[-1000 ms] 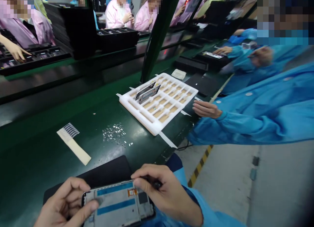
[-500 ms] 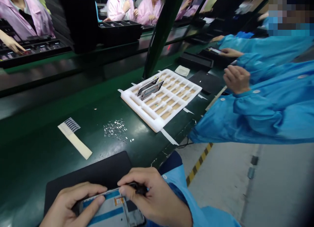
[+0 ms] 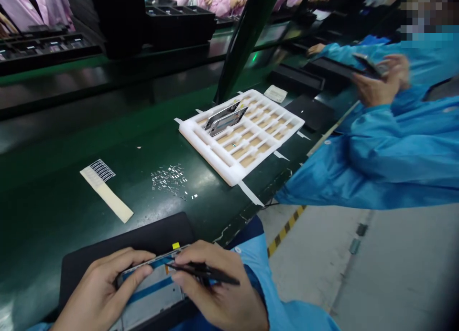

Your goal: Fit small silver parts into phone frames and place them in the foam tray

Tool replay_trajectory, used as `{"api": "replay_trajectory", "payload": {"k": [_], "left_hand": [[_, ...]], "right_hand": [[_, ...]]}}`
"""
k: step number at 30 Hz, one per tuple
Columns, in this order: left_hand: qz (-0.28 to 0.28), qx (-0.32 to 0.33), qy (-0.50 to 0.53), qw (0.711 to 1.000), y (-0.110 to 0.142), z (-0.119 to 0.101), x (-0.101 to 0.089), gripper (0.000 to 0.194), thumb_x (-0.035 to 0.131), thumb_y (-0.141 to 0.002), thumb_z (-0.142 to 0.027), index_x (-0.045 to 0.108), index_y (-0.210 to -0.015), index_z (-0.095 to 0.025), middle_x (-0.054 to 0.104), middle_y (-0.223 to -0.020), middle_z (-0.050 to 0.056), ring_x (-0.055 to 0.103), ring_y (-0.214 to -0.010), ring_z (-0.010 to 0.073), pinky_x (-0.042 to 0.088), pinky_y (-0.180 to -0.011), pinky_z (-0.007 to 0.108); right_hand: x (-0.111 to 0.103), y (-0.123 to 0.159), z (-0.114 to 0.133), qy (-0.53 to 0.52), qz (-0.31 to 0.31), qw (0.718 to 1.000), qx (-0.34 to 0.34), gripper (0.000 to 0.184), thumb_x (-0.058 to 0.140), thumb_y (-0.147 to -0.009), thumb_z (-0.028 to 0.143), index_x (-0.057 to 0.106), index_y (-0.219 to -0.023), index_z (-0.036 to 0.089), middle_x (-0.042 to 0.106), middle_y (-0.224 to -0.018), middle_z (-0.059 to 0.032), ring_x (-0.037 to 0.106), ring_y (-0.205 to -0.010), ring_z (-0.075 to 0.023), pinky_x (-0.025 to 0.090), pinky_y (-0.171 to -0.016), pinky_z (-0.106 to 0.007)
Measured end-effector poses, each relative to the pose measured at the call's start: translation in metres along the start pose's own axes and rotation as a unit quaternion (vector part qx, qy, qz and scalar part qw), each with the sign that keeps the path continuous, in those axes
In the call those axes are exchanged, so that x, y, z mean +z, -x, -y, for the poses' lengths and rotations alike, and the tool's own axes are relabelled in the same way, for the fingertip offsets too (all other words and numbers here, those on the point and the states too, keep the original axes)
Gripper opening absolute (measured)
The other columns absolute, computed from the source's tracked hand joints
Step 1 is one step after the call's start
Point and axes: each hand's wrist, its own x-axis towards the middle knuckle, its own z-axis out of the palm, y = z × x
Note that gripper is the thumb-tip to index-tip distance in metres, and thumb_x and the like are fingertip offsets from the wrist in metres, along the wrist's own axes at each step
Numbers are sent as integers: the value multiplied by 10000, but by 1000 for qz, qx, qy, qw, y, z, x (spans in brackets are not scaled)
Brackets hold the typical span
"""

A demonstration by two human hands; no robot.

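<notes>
My left hand (image 3: 98,283) grips the left side of a phone frame (image 3: 154,300), thumb on top and fingers along its far edge. The frame is grey with blue strips and a small orange flex piece, tilted near my body. In my right hand (image 3: 224,293) is a pair of black tweezers (image 3: 218,274), their tips over the frame close to the orange piece. The right hand covers the frame's right end. A small yellow tab (image 3: 175,245) shows at the far edge. Beneath and beyond lies a black mat (image 3: 122,247).
A white foam tray (image 3: 233,176) with two upright phone frames (image 3: 228,121) is taped to the green table (image 3: 43,187). Tiny metal pieces (image 3: 169,179) lie scattered beside a cream strip (image 3: 111,197). To the right, a co-worker in a blue sleeve (image 3: 394,149) handles a dark device.
The tweezers in my right hand have swung from bunched in the palm to pointing at the frame. The yellow tab now shows. The co-worker's hands have come together around a device.
</notes>
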Motion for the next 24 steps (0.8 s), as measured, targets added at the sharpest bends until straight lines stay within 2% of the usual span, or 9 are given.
{"api": "replay_trajectory", "payload": {"k": [4,10,15,19,24], "left_hand": [[-8,-2,11,1000,1,-2,1,281,657,-1029,-478,840,-1209,-363,861,-1125,4,833,-1009,181,616,-883,147],[3,-14,13,1000,2,-1,2,293,655,-1030,-492,835,-1224,-367,857,-1155,9,831,-1030,186,620,-876,151],[-6,5,7,1000,-1,-3,-1,267,669,-1022,-448,846,-1201,-358,865,-1098,4,840,-996,180,622,-868,142],[-19,10,10,1000,-3,-5,-1,250,686,-1007,-449,858,-1160,-352,868,-1030,-9,847,-950,174,624,-822,127],[-21,5,13,1000,0,-3,1,242,701,-1003,-431,844,-1189,-373,862,-1054,-24,841,-988,165,615,-857,122]], "right_hand": [[1,-2,0,39,10,999,-19,221,739,-963,128,744,-1162,224,830,-1001,-72,819,-883,-201,662,-819,-279],[-1,-6,-5,25,35,999,-10,176,744,-965,138,772,-1127,201,822,-990,-73,812,-871,-190,652,-809,-268],[-3,-11,-5,15,51,999,-3,157,745,-983,152,785,-1131,186,818,-982,-78,794,-876,-190,634,-805,-272],[-6,-15,-1,12,64,997,31,119,745,-985,172,799,-1089,192,818,-954,-67,785,-850,-188,624,-780,-278],[-7,-17,-1,11,62,997,39,115,751,-979,197,804,-1081,206,824,-950,-58,790,-831,-186,626,-761,-283]]}}
